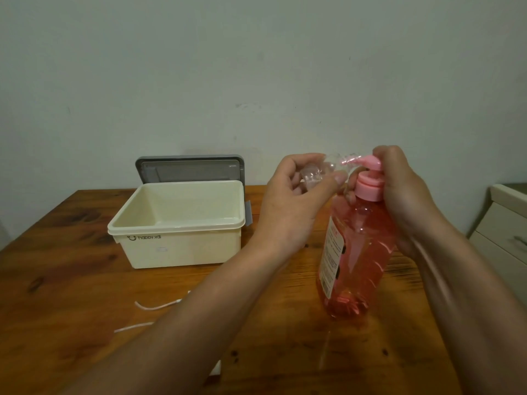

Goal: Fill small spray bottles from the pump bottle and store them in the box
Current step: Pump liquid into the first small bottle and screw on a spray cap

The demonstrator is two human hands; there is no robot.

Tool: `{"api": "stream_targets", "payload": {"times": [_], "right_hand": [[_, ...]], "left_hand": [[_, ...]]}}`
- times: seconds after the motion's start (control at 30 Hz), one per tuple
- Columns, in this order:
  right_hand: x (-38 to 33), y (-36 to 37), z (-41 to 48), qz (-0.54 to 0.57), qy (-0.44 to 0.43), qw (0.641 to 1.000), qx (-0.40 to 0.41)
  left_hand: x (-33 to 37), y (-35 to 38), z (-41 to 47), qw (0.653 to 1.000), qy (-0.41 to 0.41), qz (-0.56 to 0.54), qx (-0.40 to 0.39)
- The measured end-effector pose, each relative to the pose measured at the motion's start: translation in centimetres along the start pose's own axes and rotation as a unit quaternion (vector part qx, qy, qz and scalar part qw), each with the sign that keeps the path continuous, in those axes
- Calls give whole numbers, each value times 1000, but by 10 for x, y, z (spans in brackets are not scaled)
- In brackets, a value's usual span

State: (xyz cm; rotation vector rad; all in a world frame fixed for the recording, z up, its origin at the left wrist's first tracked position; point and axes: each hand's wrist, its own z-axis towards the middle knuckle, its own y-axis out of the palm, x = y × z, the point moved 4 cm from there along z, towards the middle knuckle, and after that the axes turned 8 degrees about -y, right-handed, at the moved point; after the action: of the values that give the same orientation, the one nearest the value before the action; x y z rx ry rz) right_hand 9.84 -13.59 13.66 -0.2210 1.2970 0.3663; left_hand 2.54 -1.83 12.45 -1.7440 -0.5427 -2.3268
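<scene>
Holding the small spray bottle (328, 169) near-horizontal in our left hand (288, 201), centre-right of frame, with its mouth against the spout of the pump head (370, 163) so the liquid goes straight in. Left fingers (339, 178) pinch the clear body and leave the neck free.

Our right hand (405, 195) wraps the pump head, fingers curled over the top. We read that as set to press down while also steadying the pump bottle (356, 252). The pump bottle stands on the bench (71, 280), leaning slightly, mostly full of pink liquid. Fill level in the small bottle: can't tell, too blurred.

The box (176, 226) sits open left of centre, well apart from the hands, with nothing visible inside. Its lid (188, 169) is propped against the wall behind it, so storing should be a plain drop-in.

Our read: filling step, nothing stored yet. A white cord (155, 306) lies lower left, clear of the work.
</scene>
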Motion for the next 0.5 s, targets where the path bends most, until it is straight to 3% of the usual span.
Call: {"api": "stream_targets", "payload": {"times": [0.5], "right_hand": [[0, -1, 1, -18, -11, 1000, 0]], "left_hand": [[2, 2, 3, 998, 21, 49, -13]]}}
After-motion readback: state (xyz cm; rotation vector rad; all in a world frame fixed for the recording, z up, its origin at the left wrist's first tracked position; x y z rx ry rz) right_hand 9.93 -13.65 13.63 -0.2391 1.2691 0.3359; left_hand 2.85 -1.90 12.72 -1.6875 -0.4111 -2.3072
